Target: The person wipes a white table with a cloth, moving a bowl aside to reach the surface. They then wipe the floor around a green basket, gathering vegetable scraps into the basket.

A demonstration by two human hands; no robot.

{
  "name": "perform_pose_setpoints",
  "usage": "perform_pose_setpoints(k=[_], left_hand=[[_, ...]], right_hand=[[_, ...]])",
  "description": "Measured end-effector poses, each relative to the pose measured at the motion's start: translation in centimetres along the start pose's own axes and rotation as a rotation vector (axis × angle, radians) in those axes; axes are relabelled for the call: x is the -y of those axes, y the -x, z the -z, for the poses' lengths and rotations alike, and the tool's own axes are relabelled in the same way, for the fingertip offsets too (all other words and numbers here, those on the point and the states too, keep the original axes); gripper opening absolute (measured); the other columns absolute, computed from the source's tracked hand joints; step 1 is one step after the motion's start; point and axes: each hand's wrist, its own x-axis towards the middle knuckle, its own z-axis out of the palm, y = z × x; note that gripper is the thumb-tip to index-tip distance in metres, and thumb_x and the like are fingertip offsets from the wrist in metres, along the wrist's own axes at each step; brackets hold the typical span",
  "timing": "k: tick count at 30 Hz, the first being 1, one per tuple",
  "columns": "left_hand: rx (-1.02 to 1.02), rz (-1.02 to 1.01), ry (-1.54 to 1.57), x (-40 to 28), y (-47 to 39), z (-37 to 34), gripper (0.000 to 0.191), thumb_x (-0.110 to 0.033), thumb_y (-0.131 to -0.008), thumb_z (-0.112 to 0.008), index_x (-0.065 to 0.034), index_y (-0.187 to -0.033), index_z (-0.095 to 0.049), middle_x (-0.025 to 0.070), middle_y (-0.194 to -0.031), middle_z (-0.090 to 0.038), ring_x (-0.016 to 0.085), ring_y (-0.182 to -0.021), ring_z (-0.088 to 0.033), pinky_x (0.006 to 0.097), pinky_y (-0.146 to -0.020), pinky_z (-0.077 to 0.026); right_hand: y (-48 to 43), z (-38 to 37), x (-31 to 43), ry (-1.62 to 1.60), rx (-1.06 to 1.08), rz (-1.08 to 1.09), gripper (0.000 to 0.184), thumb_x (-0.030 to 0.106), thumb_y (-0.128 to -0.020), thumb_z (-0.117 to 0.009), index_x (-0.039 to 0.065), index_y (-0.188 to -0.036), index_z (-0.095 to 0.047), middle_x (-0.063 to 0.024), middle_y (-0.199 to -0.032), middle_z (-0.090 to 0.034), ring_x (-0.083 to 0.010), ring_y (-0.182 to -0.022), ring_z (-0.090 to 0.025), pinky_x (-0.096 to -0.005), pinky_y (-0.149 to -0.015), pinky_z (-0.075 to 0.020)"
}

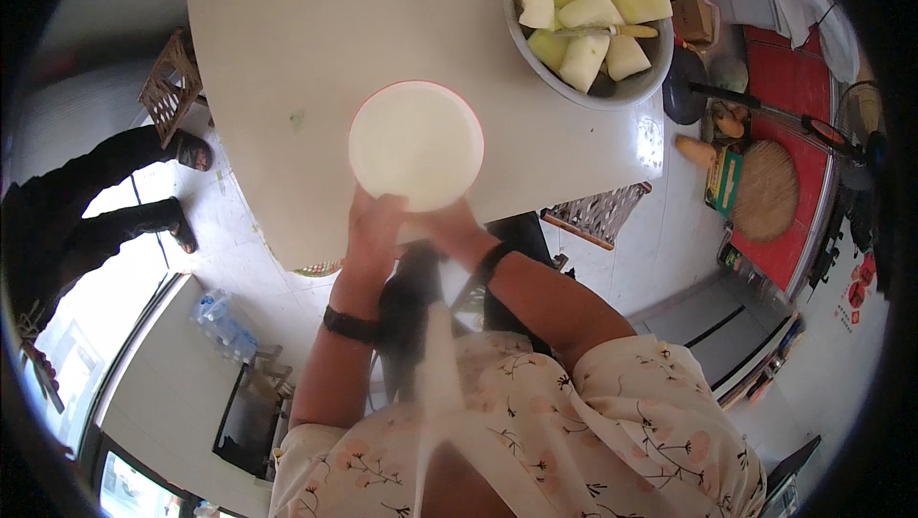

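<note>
A round, pale white board or plate with a thin red rim [417, 146] lies near the front edge of the beige tabletop [287, 52]. At its near edge are both hands, slightly blurred. My left hand [376, 220] grips the lower left of the rim, and my right hand [452, 227] grips it at the lower right. Whether the round thing is flat or hollow, I cannot tell. A metal basin [584, 98] at the far right of the table holds several peeled, pale green gourd pieces [592, 8] and a peeler or knife with a yellowish handle [635, 31].
Another person's dark-trousered legs [107, 166] are at the left, near a woven chair [172, 84]. A second woven chair [599, 217] stands beyond the table's right edge. Farther right are a red cabinet [789, 130], a round woven mat [765, 191] and a black pan [685, 84].
</note>
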Motion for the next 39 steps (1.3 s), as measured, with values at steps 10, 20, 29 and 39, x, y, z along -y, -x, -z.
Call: perform_pose_setpoints(k=[10, 20, 29, 39], left_hand=[[0.176, 0.047, -0.089, 1.8, -5.5, -2.9, 0.062, -0.001, -0.081, -0.047, -0.0026, -0.14, -0.031, 0.0118, -0.13, -0.046, 0.023, -0.114, -0.049, 0.0383, -0.094, -0.045], [0.167, 0.137, -0.198, 3.2, -7.7, -4.5, 0.066, -0.005, -0.077, -0.045, -0.0057, -0.142, -0.035, 0.0068, -0.121, -0.051, 0.014, -0.102, -0.049, 0.0284, -0.087, -0.044], [0.203, 0.135, -0.215, 3.3, -8.7, -4.9, 0.07, -0.003, -0.075, -0.045, -0.0057, -0.143, -0.031, 0.007, -0.125, -0.048, 0.015, -0.105, -0.048, 0.0291, -0.088, -0.043], [0.288, 0.161, -0.192, 3.6, -9.8, -6.0, 0.07, -0.008, -0.079, -0.05, -0.0096, -0.145, -0.026, 0.0077, -0.133, -0.044, 0.02, -0.118, -0.046, 0.0336, -0.093, -0.045]], right_hand=[[-1.0, 1.1, -1.8, 0.605, 0.114, 0.155, 0.021, 0.008, -0.084, -0.052, -0.001, -0.101, -0.059, -0.0203, -0.093, -0.065, -0.0352, -0.093, -0.063, -0.0415, -0.079, -0.0508], [-1.7, 1.3, -4.4, 0.513, 0.027, 0.446, 0.023, 0.009, -0.08, -0.054, 0.0, -0.101, -0.058, -0.0197, -0.098, -0.063, -0.0371, -0.101, -0.058, -0.0444, -0.091, -0.045], [-1.8, 1.4, -3.7, 0.427, 0.081, 0.385, 0.028, 0.011, -0.083, -0.053, 0.001, -0.109, -0.057, -0.0213, -0.109, -0.061, -0.0392, -0.111, -0.053, -0.0465, -0.099, -0.0399], [-1.3, 1.5, -4.5, 0.499, 0.121, 0.27, 0.031, 0.013, -0.089, -0.05, 0.003, -0.117, -0.054, -0.021, -0.119, -0.056, -0.0371, -0.119, -0.047, -0.0429, -0.102, -0.0363]])
